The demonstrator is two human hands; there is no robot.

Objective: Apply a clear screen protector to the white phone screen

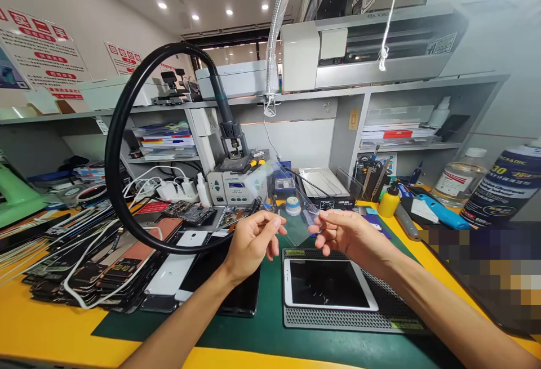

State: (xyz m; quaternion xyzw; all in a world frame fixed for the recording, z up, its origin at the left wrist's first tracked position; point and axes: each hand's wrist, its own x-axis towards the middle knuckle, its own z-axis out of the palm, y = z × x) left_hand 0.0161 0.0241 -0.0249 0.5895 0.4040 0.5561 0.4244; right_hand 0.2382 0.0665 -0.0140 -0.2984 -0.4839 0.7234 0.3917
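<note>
A clear, glossy sheet (pixel 299 235) is held up in front of me, its outline hard to follow against the things behind. My right hand (pixel 349 239) pinches its right edge between thumb and fingers. At the left side, my left hand (pixel 255 238) is closed with thumb against fingertips, where a clear film seems to run up from it. Below both hands, a white-framed tablet (pixel 329 283) lies face up, its dark screen marked with cracks near the lower edge. It rests on a grey perforated pad (pixel 296 318).
A green mat (pixel 236 338) covers the yellow bench. Stacked phone parts (pixel 114 262) and a black panel (pixel 236 287) lie left. A black hose (pixel 112 149) loops from the rework station (pixel 236 189). Bottles, including a dark spray can (pixel 502 186), stand right.
</note>
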